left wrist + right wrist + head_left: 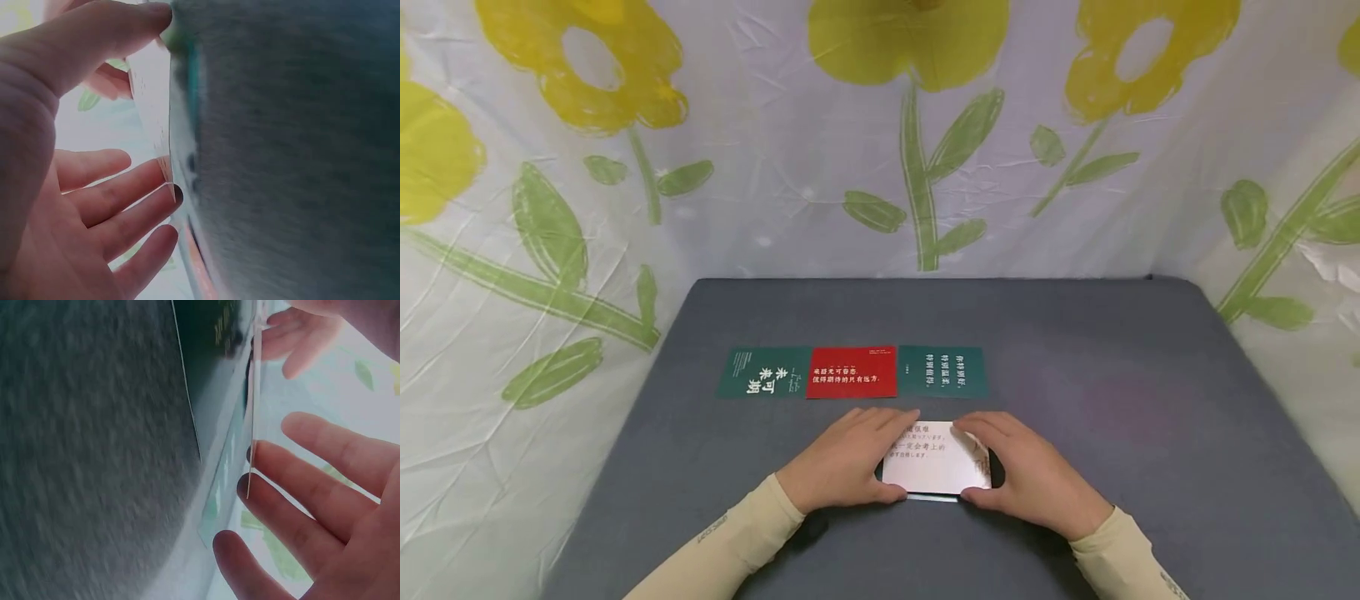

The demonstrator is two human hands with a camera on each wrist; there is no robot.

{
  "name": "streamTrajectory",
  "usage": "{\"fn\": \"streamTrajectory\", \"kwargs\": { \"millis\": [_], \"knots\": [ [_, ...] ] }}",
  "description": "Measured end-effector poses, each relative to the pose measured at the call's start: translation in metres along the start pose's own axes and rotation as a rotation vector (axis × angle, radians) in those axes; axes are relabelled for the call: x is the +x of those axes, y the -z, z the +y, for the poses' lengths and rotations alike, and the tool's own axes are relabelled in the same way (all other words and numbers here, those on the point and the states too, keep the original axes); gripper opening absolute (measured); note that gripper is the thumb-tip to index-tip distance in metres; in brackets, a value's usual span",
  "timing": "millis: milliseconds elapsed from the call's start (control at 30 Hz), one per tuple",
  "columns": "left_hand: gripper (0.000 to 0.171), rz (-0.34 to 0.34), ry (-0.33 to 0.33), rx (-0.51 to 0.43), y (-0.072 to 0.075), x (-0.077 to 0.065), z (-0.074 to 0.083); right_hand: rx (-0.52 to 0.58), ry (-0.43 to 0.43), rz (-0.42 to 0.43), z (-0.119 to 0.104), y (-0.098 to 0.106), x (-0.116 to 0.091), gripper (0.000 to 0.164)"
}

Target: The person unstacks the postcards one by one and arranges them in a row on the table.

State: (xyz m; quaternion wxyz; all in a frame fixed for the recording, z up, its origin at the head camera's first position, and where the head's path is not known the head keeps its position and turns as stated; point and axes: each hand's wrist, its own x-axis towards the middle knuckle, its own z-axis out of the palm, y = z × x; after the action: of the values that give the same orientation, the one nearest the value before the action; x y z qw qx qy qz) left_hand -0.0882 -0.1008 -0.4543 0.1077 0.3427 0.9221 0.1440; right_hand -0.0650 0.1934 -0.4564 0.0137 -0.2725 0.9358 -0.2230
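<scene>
Left grip and right grip share one white card!

Big picture first: one white cloth hangs beyond both grips, and at least five yellow flowers show on it, some cut off by the frame. Below that, one grey desk spreads all around the grips. Two pale sleeves run back from the wrists, and here are the two hands: each pinches an end of the white card between thumb and fingers, printed face up, right there in the middle!

Now count the cards: five! Three lie in a row beyond the grips. A left green card sits beyond and left of the left grip, a red card straight beyond it, a right green card beyond the gap between the hands. Number four is held. Number five? The head view gives only slivers round the white card, but the right wrist view reveals it: a lower green card with gold lettering, underneath. Both wrist views also show daylight between held card and desk, hard to judge from above!
</scene>
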Motion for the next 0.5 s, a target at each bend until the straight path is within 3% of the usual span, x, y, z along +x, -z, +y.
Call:
{"fn": "streamTrajectory", "kwargs": {
  "millis": [200, 500],
  "knots": [
    [0.102, 0.024, -0.036, 0.004, 0.007, 0.027, 0.007, -0.018, -0.026, -0.003, 0.018, 0.015, 0.001, 0.08],
    [0.104, -0.004, -0.037, 0.046, 0.01, 0.078, 0.017, 0.075, -0.065, -0.047, 0.062, 0.032, 0.006, 0.071]
  ]
}}
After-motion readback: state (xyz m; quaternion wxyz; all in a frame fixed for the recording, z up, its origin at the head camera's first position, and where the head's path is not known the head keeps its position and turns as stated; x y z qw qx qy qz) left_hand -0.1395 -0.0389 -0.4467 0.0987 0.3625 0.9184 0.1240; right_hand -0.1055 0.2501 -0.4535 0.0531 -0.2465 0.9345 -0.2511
